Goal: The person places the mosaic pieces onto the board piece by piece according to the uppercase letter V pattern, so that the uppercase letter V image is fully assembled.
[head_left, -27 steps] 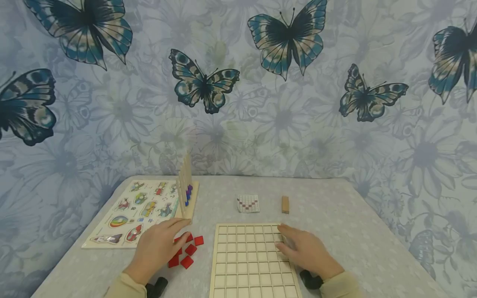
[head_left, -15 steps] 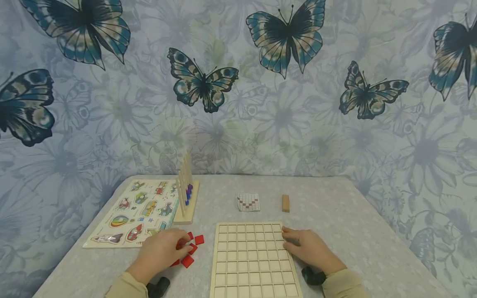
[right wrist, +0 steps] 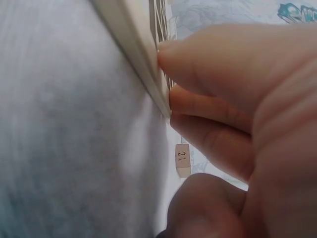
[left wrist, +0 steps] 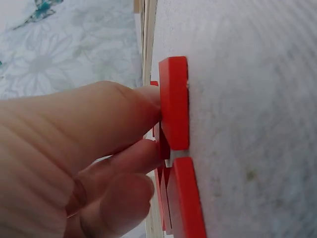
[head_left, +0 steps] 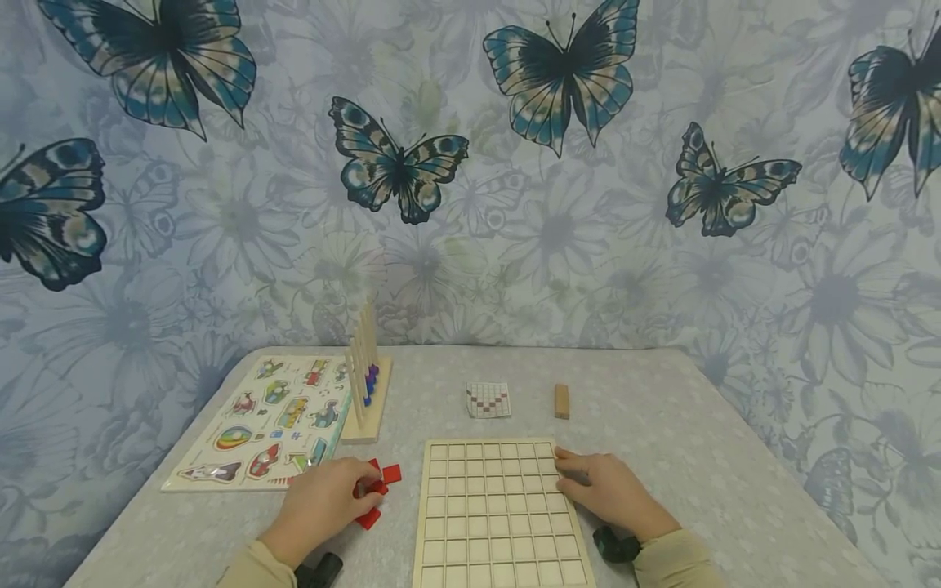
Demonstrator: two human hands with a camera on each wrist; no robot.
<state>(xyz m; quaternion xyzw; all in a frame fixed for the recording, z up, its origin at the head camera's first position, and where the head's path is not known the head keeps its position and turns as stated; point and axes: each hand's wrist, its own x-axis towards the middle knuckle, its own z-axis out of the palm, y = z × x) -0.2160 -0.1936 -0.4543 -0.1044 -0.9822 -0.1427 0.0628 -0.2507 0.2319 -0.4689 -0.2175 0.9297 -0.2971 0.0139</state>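
My left hand (head_left: 323,494) reaches over a small group of red tiles (head_left: 392,474) left of a wooden grid board (head_left: 496,498). Its thumb and fingers curl around a red tile (left wrist: 163,144), which is mostly hidden between them. Another red tile (left wrist: 174,104) lies flat on the table close to the thumb. At the board's far right corner is my right hand (head_left: 613,494); its thumb and fingertips touch the edge, with the fingers fairly straight. All the grid squares in sight are bare.
A picture puzzle board (head_left: 209,441) lies at the left, beside a peg stand (head_left: 360,429) with blue and purple beads. Beyond the grid board are a small pattern card (head_left: 488,400) and a wooden block (head_left: 562,402). A butterfly-print backdrop (head_left: 559,269) hangs behind the table.
The left hand has come down from above the tiles, and its fingers have curled in among them. The right hand has shifted slightly to the board's outer edge.
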